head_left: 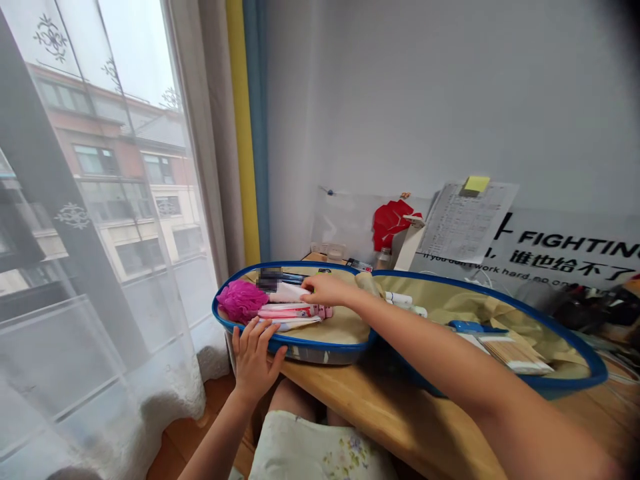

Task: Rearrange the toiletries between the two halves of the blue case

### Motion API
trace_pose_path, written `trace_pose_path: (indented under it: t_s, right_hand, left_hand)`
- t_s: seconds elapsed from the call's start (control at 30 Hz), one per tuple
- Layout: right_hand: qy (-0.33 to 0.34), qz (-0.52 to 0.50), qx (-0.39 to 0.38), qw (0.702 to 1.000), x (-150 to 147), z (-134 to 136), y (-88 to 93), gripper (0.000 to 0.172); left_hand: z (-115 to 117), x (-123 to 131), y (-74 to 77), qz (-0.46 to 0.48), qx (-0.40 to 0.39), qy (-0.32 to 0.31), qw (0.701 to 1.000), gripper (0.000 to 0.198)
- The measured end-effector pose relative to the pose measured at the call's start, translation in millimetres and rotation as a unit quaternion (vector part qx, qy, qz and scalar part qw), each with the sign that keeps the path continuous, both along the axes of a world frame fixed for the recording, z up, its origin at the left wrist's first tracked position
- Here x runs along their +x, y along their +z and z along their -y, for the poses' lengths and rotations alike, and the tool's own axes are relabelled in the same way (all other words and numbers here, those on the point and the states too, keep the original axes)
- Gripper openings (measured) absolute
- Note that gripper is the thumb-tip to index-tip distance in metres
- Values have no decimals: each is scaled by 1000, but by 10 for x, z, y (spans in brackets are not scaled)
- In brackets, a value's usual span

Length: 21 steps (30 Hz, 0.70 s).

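Observation:
A blue-rimmed case with beige lining lies opened flat, and its left half (pixel 345 333) holds a bunched magenta mesh pouf (pixel 243 300), pink-and-white wrapped packets (pixel 287 311) and a soft white item (pixel 285 292). My left hand (pixel 256 353) lies over the near rim, fingers stretched out, fingertips by the packets' near edge. Across the case reaches my right hand (pixel 325 291). Its fingers are bent and pressed together at the right end of the white item; the fingertips are partly hidden.
The case's right half (pixel 595 370) holds white tubes (pixel 400 298), a blue item (pixel 475 327) and a pack of thin wooden sticks (pixel 517 353). Both halves rest on a wooden table (pixel 345 393). Curtains (pixel 235 133) hang at left; papers (pixel 463 220) hang on the back wall.

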State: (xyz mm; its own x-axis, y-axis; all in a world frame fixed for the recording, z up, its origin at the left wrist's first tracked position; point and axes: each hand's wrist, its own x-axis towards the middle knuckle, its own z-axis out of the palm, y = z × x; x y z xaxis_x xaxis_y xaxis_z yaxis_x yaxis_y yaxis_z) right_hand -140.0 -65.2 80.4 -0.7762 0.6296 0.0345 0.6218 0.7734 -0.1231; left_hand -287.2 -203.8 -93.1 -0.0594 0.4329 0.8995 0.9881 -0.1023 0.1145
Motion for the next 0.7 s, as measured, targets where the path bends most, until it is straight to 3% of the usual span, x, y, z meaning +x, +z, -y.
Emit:
trace_pose_path:
  t_s: [0.17,0.33,0.47,0.7]
  right_hand:
    - [35,44,-1,998,-344,52,-179,24]
    - [58,84,-24,995,-410,67,-269,30]
    - [51,57,-18,997,-449,51,-317,33]
    - [36,1,-29,999,-474,33,-354,12]
  left_hand:
    - [0,13,4,1,1,-2,1000,34]
    - [-9,16,-8,4,3,1,1000,35]
    - [-8,14,-4,0,5,3,1000,35]
    - [-4,11,4,0,6,2,1000,36]
